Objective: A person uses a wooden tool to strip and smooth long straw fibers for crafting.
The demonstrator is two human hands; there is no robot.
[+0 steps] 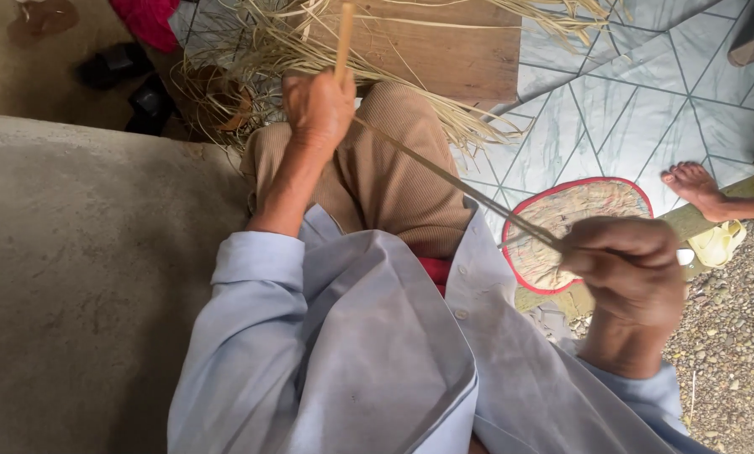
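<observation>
My left hand (318, 105) is closed around a pale bamboo stick (344, 38) that stands up above my knee. A thin split strip (452, 181) runs tight from that hand down to my right hand (631, 269). My right hand grips the strip's lower end together with a small tool whose pale tip (685, 256) shows past the knuckles. Both hands sit over my bent leg in tan trousers (385, 168). I wear a light blue shirt.
Loose dry fibre strips (251, 59) lie heaped around a wooden board (444, 50) ahead. A round woven fan with red edging (562, 219) lies on the patterned floor sheet. Another person's bare foot (695, 187) rests at right. Sandals (120, 63) lie at upper left, gravel at lower right.
</observation>
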